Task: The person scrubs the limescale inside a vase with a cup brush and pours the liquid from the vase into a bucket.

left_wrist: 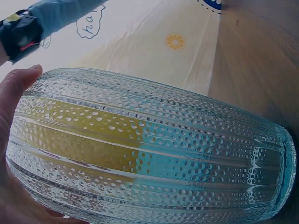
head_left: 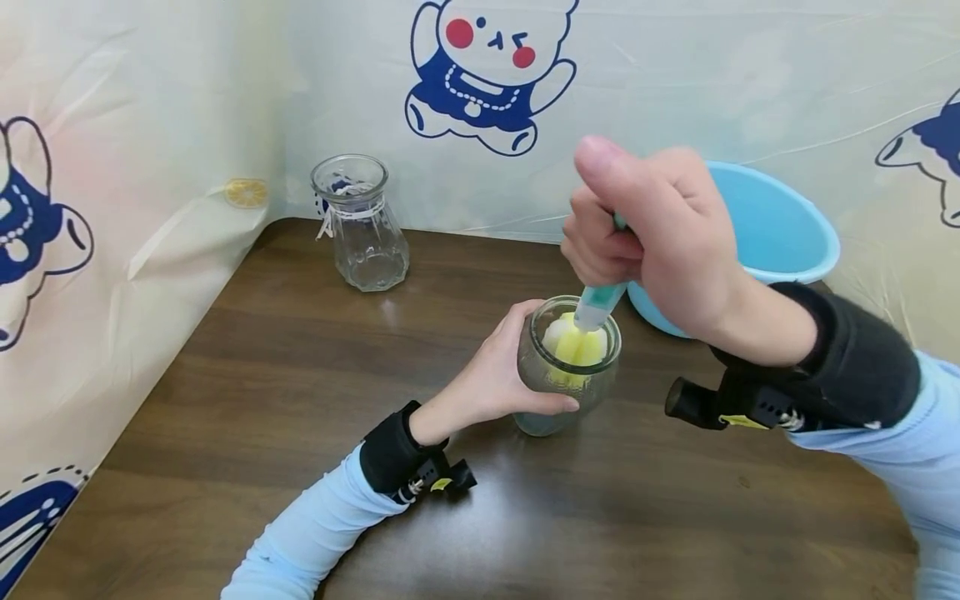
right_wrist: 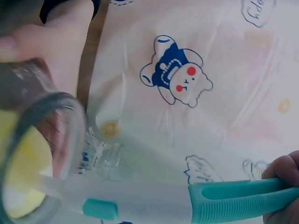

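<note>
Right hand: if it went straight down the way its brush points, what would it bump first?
Probably the bottom of the glass jar, met by the sponge of the brush in the right hand; depth is unclear.

Fingers (left_wrist: 15,88) against dimpled glass jar (left_wrist: 196,163), yellow sponge (left_wrist: 84,135) inside

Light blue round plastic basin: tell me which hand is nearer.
Right. The right hand is raised, overlapping the light blue basin in the head view; the left hand grips the clear dimpled glass jar, farther off to the basin's left.
</note>
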`<control>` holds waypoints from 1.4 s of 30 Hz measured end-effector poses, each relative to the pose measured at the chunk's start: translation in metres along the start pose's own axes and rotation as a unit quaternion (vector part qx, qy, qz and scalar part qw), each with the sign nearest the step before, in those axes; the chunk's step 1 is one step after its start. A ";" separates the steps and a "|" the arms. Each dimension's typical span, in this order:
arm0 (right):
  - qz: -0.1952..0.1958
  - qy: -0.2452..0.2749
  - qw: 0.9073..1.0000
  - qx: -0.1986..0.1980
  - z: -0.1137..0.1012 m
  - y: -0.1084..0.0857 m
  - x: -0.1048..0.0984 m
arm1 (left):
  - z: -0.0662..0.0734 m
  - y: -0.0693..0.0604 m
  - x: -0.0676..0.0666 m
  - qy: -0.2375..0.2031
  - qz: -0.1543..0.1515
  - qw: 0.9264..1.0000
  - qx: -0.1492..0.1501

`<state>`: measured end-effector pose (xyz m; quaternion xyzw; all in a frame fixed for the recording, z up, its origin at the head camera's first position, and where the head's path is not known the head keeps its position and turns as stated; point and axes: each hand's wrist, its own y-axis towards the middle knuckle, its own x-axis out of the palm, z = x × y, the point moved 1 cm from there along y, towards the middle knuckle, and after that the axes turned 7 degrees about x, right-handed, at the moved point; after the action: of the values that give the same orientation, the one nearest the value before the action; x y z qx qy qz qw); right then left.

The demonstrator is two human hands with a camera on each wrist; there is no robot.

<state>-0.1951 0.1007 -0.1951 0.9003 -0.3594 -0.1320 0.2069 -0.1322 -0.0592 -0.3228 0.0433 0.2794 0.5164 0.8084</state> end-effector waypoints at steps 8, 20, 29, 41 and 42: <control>0.015 -0.185 0.983 -0.002 -0.073 0.026 0.084 | 0.000 0.000 0.000 0.003 -0.006 1.000 0.007; 0.001 -0.112 0.988 0.107 -0.002 0.015 0.040 | 0.000 0.001 0.000 -0.008 -0.013 1.000 0.021; 0.050 -0.074 0.987 0.132 0.015 -0.008 0.049 | 0.000 0.000 0.002 -0.003 -0.011 1.000 0.009; 0.074 -0.042 0.987 0.139 0.004 -0.018 0.042 | 0.001 0.002 0.000 -0.004 -0.007 1.000 -0.003; 0.065 -0.043 0.988 0.135 0.002 -0.019 0.041 | 0.000 0.001 0.001 -0.005 -0.006 1.000 -0.004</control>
<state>-0.1557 0.0841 -0.2097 0.8884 -0.4398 -0.1072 0.0760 -0.1329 -0.0580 -0.3222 0.0411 0.2735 0.5120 0.8132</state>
